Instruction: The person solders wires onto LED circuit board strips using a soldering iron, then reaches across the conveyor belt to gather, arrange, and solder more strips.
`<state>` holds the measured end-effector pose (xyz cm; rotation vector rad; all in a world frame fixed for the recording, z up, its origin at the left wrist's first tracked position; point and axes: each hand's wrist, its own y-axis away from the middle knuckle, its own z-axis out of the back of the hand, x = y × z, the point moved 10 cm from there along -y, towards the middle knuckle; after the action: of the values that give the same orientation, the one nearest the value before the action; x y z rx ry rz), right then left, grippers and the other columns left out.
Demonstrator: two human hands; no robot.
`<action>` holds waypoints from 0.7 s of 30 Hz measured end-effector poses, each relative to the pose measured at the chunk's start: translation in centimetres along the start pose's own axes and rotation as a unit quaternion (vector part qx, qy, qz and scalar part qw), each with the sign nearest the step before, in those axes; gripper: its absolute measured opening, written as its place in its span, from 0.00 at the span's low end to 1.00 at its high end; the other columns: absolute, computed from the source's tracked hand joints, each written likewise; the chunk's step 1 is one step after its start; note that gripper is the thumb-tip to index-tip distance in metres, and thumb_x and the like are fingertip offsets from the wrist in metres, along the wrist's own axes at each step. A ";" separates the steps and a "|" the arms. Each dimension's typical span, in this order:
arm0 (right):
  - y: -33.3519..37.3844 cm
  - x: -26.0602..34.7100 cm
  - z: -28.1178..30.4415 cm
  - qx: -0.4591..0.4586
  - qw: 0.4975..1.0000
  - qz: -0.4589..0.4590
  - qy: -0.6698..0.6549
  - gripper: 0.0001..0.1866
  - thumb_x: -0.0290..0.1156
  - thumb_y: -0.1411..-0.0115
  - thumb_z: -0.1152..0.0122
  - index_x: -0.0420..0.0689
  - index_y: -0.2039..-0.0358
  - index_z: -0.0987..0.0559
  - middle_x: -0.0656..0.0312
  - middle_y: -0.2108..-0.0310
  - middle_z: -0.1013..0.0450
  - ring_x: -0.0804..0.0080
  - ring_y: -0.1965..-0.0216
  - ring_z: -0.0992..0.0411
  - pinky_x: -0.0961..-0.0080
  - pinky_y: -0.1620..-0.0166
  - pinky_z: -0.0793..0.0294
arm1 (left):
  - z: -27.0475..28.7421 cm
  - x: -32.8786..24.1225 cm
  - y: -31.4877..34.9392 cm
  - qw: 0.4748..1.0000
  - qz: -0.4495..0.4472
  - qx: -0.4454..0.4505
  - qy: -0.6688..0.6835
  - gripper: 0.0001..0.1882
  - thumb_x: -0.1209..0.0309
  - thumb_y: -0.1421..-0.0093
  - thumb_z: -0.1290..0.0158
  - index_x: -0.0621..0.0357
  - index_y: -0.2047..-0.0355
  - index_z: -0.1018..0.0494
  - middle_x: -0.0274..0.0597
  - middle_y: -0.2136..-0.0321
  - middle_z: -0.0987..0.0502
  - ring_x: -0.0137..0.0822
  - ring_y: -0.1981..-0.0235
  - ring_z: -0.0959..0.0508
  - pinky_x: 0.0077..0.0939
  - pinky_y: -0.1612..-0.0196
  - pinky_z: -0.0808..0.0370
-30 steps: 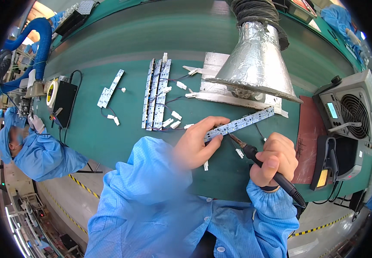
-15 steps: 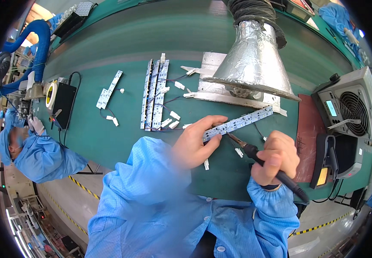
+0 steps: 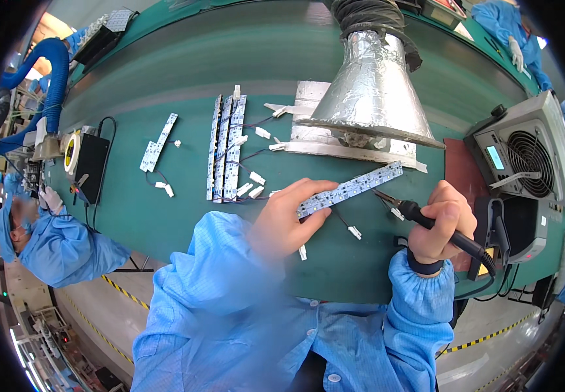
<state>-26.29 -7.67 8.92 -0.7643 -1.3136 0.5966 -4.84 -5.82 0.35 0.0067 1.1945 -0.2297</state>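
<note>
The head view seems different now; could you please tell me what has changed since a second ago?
The right hand has moved rightward with the soldering iron, its tip now farther from the left hand, beside the circuit strip. Nothing was let go: the left hand still grips the strip's left end. The foil-covered cone and row of strips stayed put.

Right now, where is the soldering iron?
In the head view, the soldering iron is right of centre, gripped in the right hand, its tip near the lower edge of the circuit strip that the left hand holds.
</note>
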 end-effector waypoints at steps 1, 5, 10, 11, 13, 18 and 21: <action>0.0 0.0 -0.1 0.000 1.000 -0.001 0.005 0.21 0.31 0.38 0.55 0.38 0.88 0.35 0.62 0.90 0.42 0.77 0.88 0.48 0.76 0.82 0.54 | -0.1 0.1 0.0 1.000 0.006 0.005 -0.009 0.19 0.78 0.46 0.44 0.64 0.52 0.27 0.49 0.63 0.24 0.43 0.62 0.23 0.30 0.57 0.28; 0.0 -0.3 -0.2 0.005 1.000 -0.008 0.017 0.20 0.31 0.39 0.55 0.38 0.88 0.35 0.62 0.90 0.42 0.77 0.88 0.48 0.76 0.82 0.54 | 0.0 0.1 -0.1 1.000 0.014 0.003 -0.003 0.19 0.78 0.46 0.44 0.64 0.52 0.27 0.49 0.62 0.24 0.43 0.62 0.23 0.29 0.57 0.28; 0.1 -0.6 -0.4 0.006 1.000 -0.012 0.018 0.20 0.31 0.39 0.54 0.38 0.88 0.35 0.62 0.90 0.43 0.77 0.88 0.48 0.76 0.82 0.54 | 0.0 0.0 -0.1 1.000 0.014 0.002 -0.006 0.19 0.79 0.46 0.44 0.64 0.52 0.27 0.49 0.63 0.23 0.43 0.61 0.23 0.29 0.57 0.28; 0.2 -0.6 -0.5 0.011 1.000 -0.011 0.020 0.20 0.31 0.39 0.54 0.38 0.88 0.35 0.62 0.91 0.43 0.77 0.88 0.48 0.76 0.82 0.54 | 0.0 0.0 0.0 1.000 0.009 -0.003 -0.007 0.19 0.79 0.46 0.44 0.65 0.52 0.27 0.49 0.63 0.23 0.43 0.62 0.23 0.29 0.57 0.28; 0.1 -0.6 -0.5 0.013 1.000 -0.014 0.023 0.20 0.31 0.39 0.54 0.38 0.88 0.35 0.62 0.91 0.43 0.77 0.88 0.48 0.76 0.82 0.55 | 0.0 0.0 0.1 1.000 0.002 -0.008 -0.008 0.19 0.79 0.46 0.44 0.65 0.52 0.27 0.49 0.63 0.23 0.43 0.62 0.23 0.29 0.57 0.28; 0.3 -0.7 -0.5 0.010 1.000 -0.011 0.020 0.20 0.31 0.39 0.54 0.38 0.88 0.35 0.62 0.91 0.44 0.77 0.88 0.48 0.76 0.82 0.55 | 0.0 -0.2 0.0 1.000 0.000 -0.007 -0.012 0.19 0.79 0.46 0.44 0.65 0.53 0.27 0.49 0.63 0.23 0.43 0.62 0.22 0.29 0.56 0.28; 0.3 -0.7 -0.6 0.010 1.000 -0.007 0.020 0.20 0.31 0.39 0.54 0.38 0.88 0.35 0.63 0.91 0.44 0.77 0.88 0.49 0.76 0.82 0.55 | 0.0 -0.2 -0.1 1.000 0.009 -0.005 -0.010 0.19 0.79 0.46 0.44 0.65 0.53 0.27 0.50 0.63 0.23 0.43 0.62 0.22 0.29 0.56 0.28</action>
<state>-25.84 -8.13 8.22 -0.7457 -1.2733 0.5794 -4.92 -5.86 0.52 0.0061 1.1754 -0.2086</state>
